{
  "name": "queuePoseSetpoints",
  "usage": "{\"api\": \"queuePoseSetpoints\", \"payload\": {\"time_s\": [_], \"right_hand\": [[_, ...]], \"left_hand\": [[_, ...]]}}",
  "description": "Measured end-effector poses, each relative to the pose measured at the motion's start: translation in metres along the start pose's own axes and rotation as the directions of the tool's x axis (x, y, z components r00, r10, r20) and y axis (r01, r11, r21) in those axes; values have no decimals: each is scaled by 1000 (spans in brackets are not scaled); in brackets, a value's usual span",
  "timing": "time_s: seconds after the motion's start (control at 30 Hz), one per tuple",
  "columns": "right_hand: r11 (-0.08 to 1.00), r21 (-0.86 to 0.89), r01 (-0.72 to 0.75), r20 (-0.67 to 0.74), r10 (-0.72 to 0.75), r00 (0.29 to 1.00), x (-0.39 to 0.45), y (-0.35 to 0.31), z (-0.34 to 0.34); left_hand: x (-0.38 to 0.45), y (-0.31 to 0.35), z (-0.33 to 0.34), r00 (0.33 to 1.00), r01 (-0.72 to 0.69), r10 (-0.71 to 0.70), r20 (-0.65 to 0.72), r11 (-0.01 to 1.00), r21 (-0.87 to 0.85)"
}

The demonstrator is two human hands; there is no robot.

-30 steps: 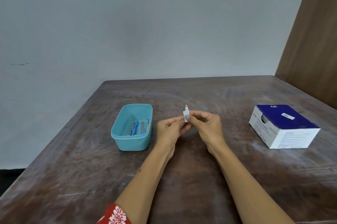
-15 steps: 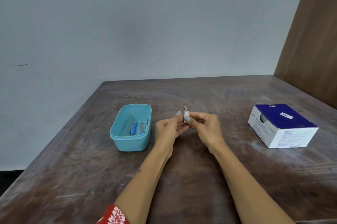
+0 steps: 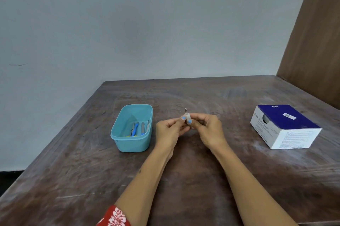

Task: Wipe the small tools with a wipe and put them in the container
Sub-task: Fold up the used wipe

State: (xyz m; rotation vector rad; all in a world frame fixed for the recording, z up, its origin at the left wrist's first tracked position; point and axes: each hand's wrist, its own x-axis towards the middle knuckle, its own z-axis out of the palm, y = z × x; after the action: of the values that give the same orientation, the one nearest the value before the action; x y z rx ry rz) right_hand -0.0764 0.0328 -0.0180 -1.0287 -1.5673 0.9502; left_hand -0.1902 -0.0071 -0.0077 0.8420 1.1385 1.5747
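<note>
Both hands meet above the table's middle. My left hand (image 3: 171, 129) pinches a small metal tool (image 3: 186, 110) whose tip sticks up above the fingers. My right hand (image 3: 207, 130) presses a small white wipe (image 3: 188, 117) around the tool's lower part. To the left stands a teal plastic container (image 3: 119, 130) with several small tools (image 3: 139, 128) lying inside, some with blue handles.
A blue and white box of alcohol swabs (image 3: 284, 126) sits on the right of the dark wooden table (image 3: 184, 179). A grey wall rises behind, and a brown wooden panel (image 3: 316, 41) stands at the right edge.
The wipe has slid lower on the tool, so more of the metal tip shows above the fingers. Both hands stay in the same place.
</note>
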Motion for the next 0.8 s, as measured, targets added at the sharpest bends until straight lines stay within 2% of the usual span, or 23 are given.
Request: {"api": "queuePoseSetpoints", "payload": {"time_s": [0.3, 0.5, 0.6, 0.7, 0.8], "right_hand": [[998, -58, 26, -3, -26, 1000, -3, -4, 1], [918, -306, 255, -34, -278, 960, -5, -7, 0], [874, -364, 323, -55, -366, 929, -4, -6, -1], [864, -372, 341, -57, -387, 920, -5, -6, -2], [903, -297, 309, -112, -355, 928, -6, -8, -1]], "left_hand": [[2, -1, 1, 1000, 26, -26, -6, 1000, -7], [0, 6, 6, 994, 110, -108, 24, 985, -134], [-2, 8, 6, 987, 160, -153, 55, 976, -151], [-3, 9, 3, 979, 201, -188, 84, 960, -196], [-2, 10, 0, 980, 198, -189, 63, 957, -213]]}}
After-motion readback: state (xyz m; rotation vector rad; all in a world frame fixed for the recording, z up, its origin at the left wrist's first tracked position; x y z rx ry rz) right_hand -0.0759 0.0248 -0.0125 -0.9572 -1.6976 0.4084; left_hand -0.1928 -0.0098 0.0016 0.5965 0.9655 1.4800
